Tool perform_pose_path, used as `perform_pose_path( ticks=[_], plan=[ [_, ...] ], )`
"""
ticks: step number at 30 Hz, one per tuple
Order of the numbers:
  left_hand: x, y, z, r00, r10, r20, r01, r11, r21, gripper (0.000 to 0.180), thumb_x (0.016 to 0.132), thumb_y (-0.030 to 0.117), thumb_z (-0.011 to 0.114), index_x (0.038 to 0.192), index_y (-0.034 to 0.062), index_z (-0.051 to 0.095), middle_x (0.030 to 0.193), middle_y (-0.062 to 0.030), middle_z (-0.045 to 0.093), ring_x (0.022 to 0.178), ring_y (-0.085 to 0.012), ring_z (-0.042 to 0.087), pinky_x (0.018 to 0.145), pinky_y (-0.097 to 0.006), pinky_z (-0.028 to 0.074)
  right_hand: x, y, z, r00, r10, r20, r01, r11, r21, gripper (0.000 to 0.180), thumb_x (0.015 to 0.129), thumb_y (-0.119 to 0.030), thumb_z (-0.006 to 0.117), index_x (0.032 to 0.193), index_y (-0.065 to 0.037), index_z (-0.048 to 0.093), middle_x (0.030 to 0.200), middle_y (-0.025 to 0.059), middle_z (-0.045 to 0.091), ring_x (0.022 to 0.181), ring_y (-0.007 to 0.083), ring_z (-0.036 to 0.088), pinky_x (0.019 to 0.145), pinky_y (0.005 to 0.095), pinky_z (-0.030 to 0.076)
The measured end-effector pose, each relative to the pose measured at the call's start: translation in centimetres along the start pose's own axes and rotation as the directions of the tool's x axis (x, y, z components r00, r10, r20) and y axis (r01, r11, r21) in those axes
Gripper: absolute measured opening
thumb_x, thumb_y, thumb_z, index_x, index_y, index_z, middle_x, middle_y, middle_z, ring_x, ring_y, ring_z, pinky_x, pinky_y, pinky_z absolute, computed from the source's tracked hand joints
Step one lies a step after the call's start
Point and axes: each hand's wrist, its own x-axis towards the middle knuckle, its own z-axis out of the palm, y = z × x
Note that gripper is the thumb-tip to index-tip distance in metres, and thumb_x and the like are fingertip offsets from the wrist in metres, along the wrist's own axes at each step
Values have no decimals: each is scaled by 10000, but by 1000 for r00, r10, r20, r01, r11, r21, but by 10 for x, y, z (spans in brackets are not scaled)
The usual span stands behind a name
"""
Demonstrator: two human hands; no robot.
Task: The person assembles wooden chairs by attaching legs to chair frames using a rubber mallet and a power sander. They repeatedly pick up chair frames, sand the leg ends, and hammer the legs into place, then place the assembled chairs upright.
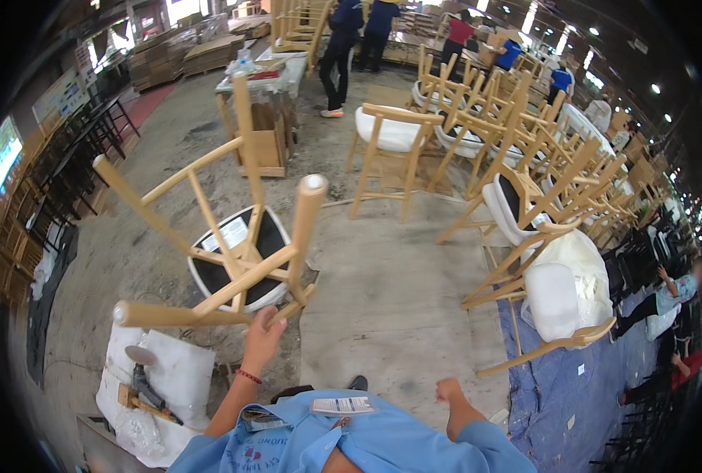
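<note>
An upside-down wooden chair stands at the left, its pale legs pointing up. The black underside of its white-edged seat shows a white label. My left hand, with a red bracelet on the wrist, is closed around a wooden part at the chair's near right side, by the backrest. Lower right of centre, my right hand hangs beside my body, away from any object. Its fingers are curled in and nothing shows in them.
A low white-covered surface at the lower left bears a sander-like power tool. Several stacked wooden chairs and an upright chair stand ahead right. A blue sheet covers floor at right. A workbench and people stand farther back.
</note>
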Motion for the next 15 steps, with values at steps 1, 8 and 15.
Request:
perform_pose_path(
  ticks=[1,8,15],
  plan=[
    [13,8,15,1000,-4,-14,5,999,49,540,913,215,672,1330,-69,481,1305,-221,566,1245,-289,535,1050,-367,406,-8,2,22,983,133,127,-145,985,92,119,785,-95,641,862,-28,703,835,165,712,764,296,699,650,427,548],
    [108,9,78,994,-24,-104,-2,971,-241,634,980,341,544,1471,-6,340,1501,-177,395,1407,-293,356,1144,-414,280,4,-20,26,941,13,338,-36,997,64,226,967,-178,544,963,17,658,904,137,685,689,237,680,534,381,568],
    [115,32,47,970,-227,-86,58,562,-825,876,908,727,436,1552,175,218,1597,-107,282,1497,-268,191,1213,-498,85,120,-105,-61,937,-115,331,-13,933,361,393,905,-282,609,1187,-10,616,998,158,688,718,285,693,568,403,577]
  ],
)
